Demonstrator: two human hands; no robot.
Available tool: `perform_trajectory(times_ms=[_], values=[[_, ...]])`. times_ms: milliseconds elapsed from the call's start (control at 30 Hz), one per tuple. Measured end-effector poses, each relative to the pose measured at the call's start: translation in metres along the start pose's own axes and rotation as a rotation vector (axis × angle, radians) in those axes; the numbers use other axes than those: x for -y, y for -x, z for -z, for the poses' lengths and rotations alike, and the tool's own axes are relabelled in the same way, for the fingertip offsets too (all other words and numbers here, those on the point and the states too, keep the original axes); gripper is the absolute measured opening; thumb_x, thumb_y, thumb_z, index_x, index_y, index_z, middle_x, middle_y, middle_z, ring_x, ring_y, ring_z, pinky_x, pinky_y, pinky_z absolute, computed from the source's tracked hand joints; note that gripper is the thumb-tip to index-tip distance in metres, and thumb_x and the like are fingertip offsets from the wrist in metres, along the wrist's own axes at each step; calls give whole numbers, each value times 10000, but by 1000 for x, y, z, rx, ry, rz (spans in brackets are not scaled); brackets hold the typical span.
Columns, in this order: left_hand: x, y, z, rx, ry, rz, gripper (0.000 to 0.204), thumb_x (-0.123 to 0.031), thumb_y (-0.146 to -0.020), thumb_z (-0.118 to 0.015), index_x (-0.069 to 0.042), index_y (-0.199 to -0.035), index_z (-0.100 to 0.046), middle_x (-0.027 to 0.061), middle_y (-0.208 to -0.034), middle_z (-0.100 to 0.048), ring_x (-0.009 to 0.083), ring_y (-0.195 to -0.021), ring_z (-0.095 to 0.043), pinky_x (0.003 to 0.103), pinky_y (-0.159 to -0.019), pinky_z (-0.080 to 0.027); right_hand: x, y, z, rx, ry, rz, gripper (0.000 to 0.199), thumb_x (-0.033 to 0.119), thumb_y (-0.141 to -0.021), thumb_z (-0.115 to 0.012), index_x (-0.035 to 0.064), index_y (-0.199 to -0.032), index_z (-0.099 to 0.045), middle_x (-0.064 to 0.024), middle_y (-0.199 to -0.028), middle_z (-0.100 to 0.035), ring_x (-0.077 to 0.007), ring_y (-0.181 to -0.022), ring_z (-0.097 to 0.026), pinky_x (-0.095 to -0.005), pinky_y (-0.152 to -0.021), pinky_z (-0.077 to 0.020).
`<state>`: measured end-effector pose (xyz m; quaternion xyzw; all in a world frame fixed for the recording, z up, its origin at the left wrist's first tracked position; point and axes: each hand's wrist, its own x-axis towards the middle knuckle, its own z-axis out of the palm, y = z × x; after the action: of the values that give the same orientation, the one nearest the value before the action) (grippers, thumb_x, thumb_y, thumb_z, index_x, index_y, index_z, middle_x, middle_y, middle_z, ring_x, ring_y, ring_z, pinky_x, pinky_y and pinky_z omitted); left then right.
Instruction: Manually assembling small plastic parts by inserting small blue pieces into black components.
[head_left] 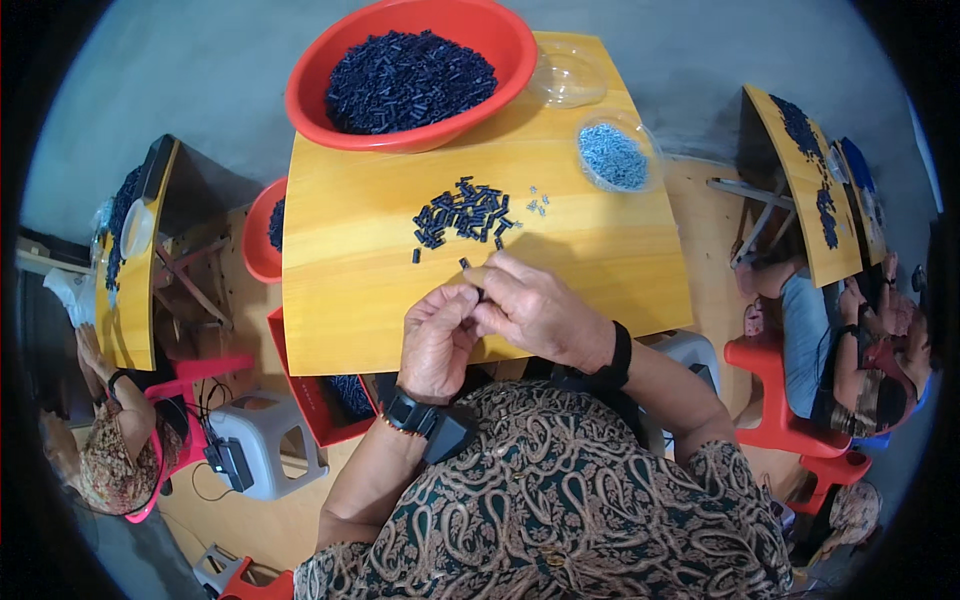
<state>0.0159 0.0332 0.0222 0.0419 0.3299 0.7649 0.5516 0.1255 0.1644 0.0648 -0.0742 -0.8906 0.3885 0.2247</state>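
My left hand (437,340) and my right hand (545,312) meet over the near part of the yellow table (350,300). Both are closed, thumb and fingertips pinching a small dark cylindrical piece (481,295) between them; fingers hide most of it. Just beyond the fingertips lies a loose pile of similar short dark cylinders (465,213). To its right are several tiny silvery bits (538,203). Farther right stands a clear round tub (655,165) holding many small light blue pieces (612,156).
A large red basin (515,55) heaped with dark cylinders stands at the table's far left, beside a clear plastic container (570,75). Below the left edge are a red tub (262,240), a red crate (310,395) and a grey stool (262,440). People sit at tables on both sides.
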Motion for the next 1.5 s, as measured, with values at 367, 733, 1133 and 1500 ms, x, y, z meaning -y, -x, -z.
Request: perform_trajectory(times_ms=[367, 733, 1133, 1500], values=[[1, 0, -10, -50, -165, -45, 86, -53, -944, -624, 22, -942, -667, 95, -870, -700, 143, -760, -659, 279, -726, -540, -4, 0, 5, 138, -3, -80, 184, 126, -866, -638, -8, -977, -580, -171, -865, -535, -373, -808, -587, -451, -687, -501], [3, 1, -5, -97, -373, -109, 70, -47, -934, -634, 16, -911, -655, 73, -842, -691, 123, -715, -634, 263, -681, -526, -6, 8, -2, 231, 105, -112, 208, 162, -915, -599, -22, -983, -532, -184, -931, -536, -379, -860, -606, -449, -720, -513], [-1, 7, -6, -262, -453, -209, 47, -9, -921, -642, 22, -886, -632, 55, -826, -663, 86, -706, -578, 232, -670, -492, 2, -4, -16, 230, 315, -2, 145, 106, -882, -590, -18, -943, -544, -167, -885, -573, -319, -777, -658, -405, -664, -550], [-41, 13, 24, -308, -423, -530, 81, -131, -947, -626, -59, -913, -643, 68, -878, -659, 160, -724, -634, 342, -724, -552, -25, -11, 28, 26, 213, -74, 467, 194, -818, -697, -58, -1181, -546, -195, -994, -543, -369, -985, -563, -464, -864, -465]])
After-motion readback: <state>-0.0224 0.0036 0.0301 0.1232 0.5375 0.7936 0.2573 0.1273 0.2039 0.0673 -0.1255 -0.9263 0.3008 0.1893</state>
